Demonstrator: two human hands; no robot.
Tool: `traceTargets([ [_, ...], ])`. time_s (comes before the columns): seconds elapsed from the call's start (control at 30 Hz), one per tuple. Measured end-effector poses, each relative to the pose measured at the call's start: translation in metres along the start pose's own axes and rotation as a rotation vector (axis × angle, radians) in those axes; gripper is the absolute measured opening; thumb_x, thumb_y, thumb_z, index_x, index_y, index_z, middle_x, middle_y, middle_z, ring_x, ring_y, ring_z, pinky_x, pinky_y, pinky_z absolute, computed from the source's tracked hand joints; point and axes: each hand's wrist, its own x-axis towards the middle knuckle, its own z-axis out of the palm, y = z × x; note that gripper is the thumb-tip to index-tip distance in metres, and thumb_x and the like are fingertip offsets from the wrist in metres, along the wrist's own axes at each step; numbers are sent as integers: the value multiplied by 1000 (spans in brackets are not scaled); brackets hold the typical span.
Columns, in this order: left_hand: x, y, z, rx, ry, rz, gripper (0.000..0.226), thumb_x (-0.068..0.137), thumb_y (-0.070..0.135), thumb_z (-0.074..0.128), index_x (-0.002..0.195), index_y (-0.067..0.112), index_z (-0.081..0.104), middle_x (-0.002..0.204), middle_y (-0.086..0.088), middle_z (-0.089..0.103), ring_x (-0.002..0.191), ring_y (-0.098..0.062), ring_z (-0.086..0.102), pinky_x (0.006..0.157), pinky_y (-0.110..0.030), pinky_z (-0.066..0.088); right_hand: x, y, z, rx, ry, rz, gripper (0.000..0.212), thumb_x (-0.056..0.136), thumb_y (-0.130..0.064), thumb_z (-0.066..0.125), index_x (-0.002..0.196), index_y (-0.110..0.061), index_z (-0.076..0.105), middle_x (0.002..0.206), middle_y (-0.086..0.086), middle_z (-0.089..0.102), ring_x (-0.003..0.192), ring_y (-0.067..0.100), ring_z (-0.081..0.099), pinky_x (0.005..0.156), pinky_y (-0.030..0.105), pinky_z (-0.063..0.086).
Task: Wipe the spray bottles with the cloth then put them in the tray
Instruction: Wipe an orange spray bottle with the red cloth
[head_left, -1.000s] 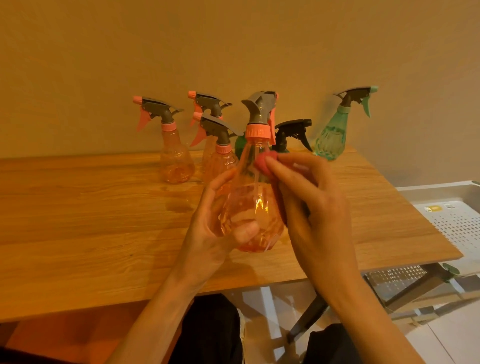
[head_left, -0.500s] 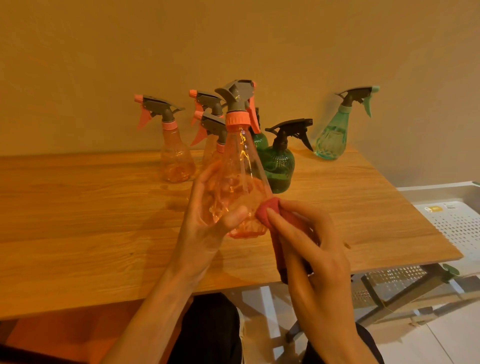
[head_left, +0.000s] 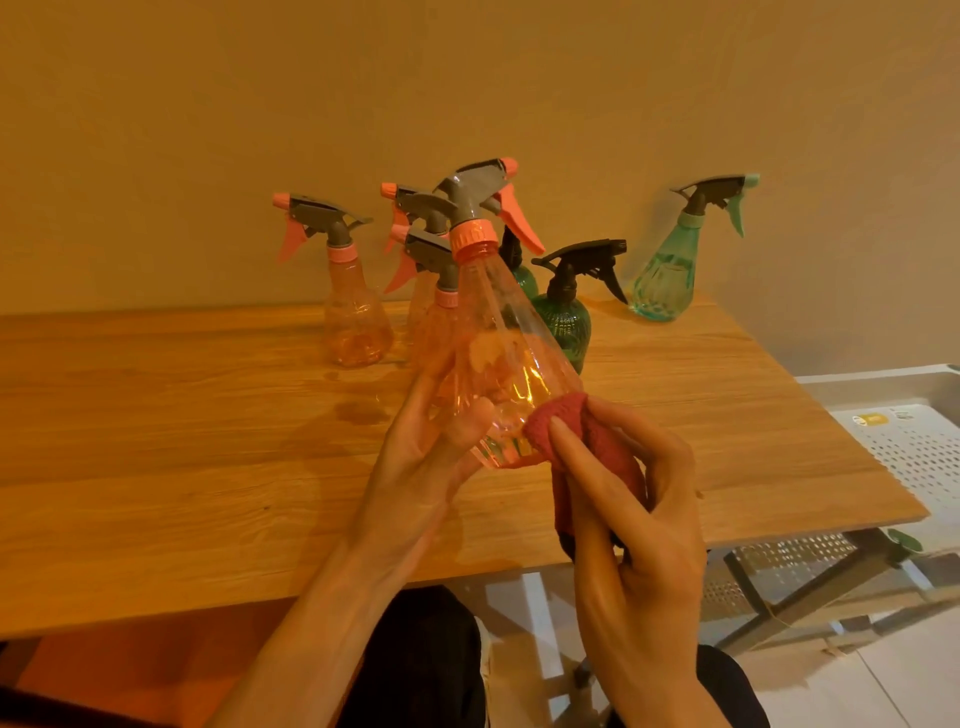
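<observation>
My left hand (head_left: 421, 457) grips a clear orange spray bottle (head_left: 498, 343) by its lower body, above the wooden table (head_left: 182, 441). The bottle leans left, its grey and orange trigger head pointing right. My right hand (head_left: 628, 530) holds a red cloth (head_left: 566, 421) bunched against the bottle's lower right side near the base. Behind stand three more orange bottles (head_left: 356, 322), two dark green ones (head_left: 569, 317) and a pale teal bottle (head_left: 670, 275) by the wall. A white perforated tray (head_left: 914, 447) sits lower at the right.
The table's right corner (head_left: 893, 509) ends just before the tray. A grey metal frame (head_left: 810, 582) runs under that corner. The beige wall (head_left: 467, 78) rises directly behind the bottles. My dark-clothed knees (head_left: 421, 670) are below the front edge.
The cloth slid from the bottle's neck down to its base. The bottle tilted left and its trigger head turned to face right.
</observation>
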Motion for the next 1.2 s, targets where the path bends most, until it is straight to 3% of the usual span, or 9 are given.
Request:
traceTargets([
  [0.07, 0, 3, 1, 2, -6, -16, 97, 52, 63, 91, 139, 46, 50, 136, 7, 66, 125, -15, 64, 87, -25, 57, 0, -1, 0, -7, 1, -13, 33, 106, -31, 44, 125, -10, 62, 130, 10, 50, 132, 3, 45, 105, 14, 40],
  [0.17, 3, 4, 3, 42, 1, -17, 105, 52, 62, 92, 145, 40, 48, 142, 1, 62, 131, -22, 59, 93, -36, 56, -1, -4, 3, 26, -5, -50, 32, 105, -29, 46, 123, -8, 62, 128, 10, 50, 133, -2, 41, 105, 12, 39],
  [0.23, 4, 3, 3, 45, 4, -16, 103, 52, 61, 93, 143, 40, 50, 142, -1, 62, 132, -24, 59, 95, -42, 54, -3, -4, 2, 42, -18, -56, 30, 105, -30, 47, 123, -16, 67, 131, 7, 47, 134, -1, 41, 105, 14, 40],
  [0.37, 6, 1, 2, -1, 37, -35, 102, 46, 59, 95, 138, 41, 55, 135, -1, 67, 125, -23, 64, 84, -31, 59, -9, 1, -5, 60, -20, 39, 29, 104, -27, 47, 131, -22, 58, 135, -1, 50, 133, 10, 48, 103, 22, 46],
  [0.57, 5, 0, 3, -48, 48, -26, 102, 41, 59, 97, 134, 48, 56, 134, 2, 68, 123, -21, 65, 79, -31, 60, -16, 3, 1, -14, -7, 3, 36, 107, -36, 43, 122, -13, 66, 132, 4, 47, 135, -2, 41, 107, 13, 38],
  [0.63, 5, 0, 2, -44, 39, -24, 96, 43, 58, 97, 131, 50, 59, 135, 1, 67, 125, -23, 64, 80, -31, 60, -14, 2, 4, 4, -7, -2, 41, 107, -36, 43, 122, -3, 62, 129, 8, 47, 135, -5, 40, 107, 12, 38],
  [0.77, 4, -2, -1, 1, 18, -7, 90, 45, 61, 94, 128, 56, 59, 137, 5, 65, 129, -23, 61, 90, -38, 58, 1, 0, 4, 11, -39, 19, 51, 106, -42, 40, 126, 0, 62, 129, 5, 49, 133, -7, 39, 106, 11, 38],
  [0.9, 3, -1, -2, 15, 22, 10, 95, 45, 61, 95, 131, 52, 57, 136, 2, 65, 129, -26, 61, 88, -38, 59, 14, 7, 0, -66, -95, -41, 39, 108, -38, 39, 133, -15, 58, 135, 7, 50, 132, 6, 45, 106, 20, 42],
  [1.2, 4, -2, -7, -9, 39, 18, 91, 46, 59, 95, 130, 54, 58, 138, 2, 65, 127, -25, 63, 81, -31, 60, -18, 6, 1, 57, -171, 4, 40, 107, -35, 46, 131, -7, 63, 138, 3, 49, 134, 9, 48, 108, 23, 44],
])
